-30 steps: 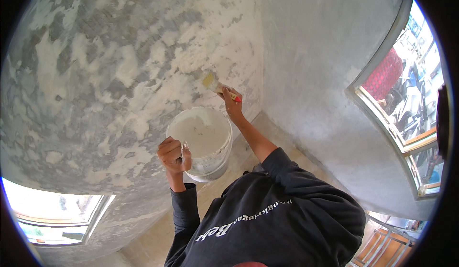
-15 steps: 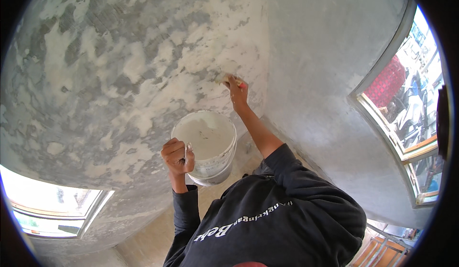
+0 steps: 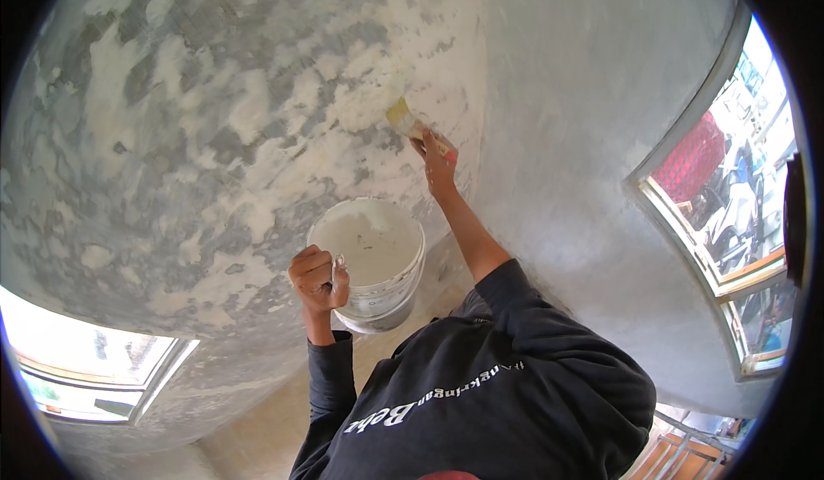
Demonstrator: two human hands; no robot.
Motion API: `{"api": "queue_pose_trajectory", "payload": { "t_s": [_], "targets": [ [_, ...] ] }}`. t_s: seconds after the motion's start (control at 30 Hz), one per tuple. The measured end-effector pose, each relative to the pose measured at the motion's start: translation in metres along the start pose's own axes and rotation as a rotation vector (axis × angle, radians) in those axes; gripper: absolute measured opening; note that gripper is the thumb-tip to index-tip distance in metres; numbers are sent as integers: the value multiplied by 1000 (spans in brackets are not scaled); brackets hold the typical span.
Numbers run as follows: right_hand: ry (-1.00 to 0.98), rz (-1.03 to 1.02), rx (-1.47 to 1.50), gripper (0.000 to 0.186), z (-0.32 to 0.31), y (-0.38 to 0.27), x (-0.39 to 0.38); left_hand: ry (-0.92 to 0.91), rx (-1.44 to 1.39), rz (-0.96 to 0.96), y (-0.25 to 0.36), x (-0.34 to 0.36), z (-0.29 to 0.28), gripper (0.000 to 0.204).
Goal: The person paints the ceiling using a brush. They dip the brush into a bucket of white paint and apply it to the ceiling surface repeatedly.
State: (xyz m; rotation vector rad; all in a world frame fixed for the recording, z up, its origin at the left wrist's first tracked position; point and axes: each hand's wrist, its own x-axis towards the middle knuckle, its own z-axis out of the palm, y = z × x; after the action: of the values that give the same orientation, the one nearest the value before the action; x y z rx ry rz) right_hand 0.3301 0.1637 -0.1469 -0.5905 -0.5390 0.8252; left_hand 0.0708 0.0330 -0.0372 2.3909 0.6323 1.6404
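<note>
My right hand [image 3: 440, 161] is wrapped round the handle of a flat paintbrush [image 3: 415, 128] with pale yellowish bristles and a red patch near its grip. The bristles point up and left at the patchy wall [image 3: 257, 119], apparently touching it. My left hand [image 3: 318, 279] is a closed fist with whitish smears on the thumb, overlapping the left rim of a white bucket [image 3: 414, 272]. What the fist holds, if anything, is hidden. Inside the bucket is an off-white, paint-like liquid [image 3: 365, 240] with darker specks.
Whitish patches cover the grey wall ahead, which meets a smoother grey wall [image 3: 566, 136] at a corner to the right. Framed windows stand at the far right [image 3: 704, 257] and lower left [image 3: 94, 385]. Beige floor [image 3: 266, 420] shows below the bucket.
My right hand has shifted slightly right, and the brush now angles further up the wall with more of its bristles showing. My left hand and the bucket have hardly moved.
</note>
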Motion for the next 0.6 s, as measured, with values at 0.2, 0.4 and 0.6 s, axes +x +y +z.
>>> {"api": "queue_pose_trajectory", "payload": {
  "t_s": [0.2, 0.4, 0.6],
  "targets": [
    [215, 33, -397, 24, -72, 49, -11, -42, 53, 8, -3, -3, 0, 33],
    [66, -10, -470, 20, -27, 39, 4, -36, 58, 1, -2, -4, -1, 30],
    [-89, 56, 52, 26, 113, -74, -8, 7, 80, -8, 2, -5, -9, 29]
  ]
}}
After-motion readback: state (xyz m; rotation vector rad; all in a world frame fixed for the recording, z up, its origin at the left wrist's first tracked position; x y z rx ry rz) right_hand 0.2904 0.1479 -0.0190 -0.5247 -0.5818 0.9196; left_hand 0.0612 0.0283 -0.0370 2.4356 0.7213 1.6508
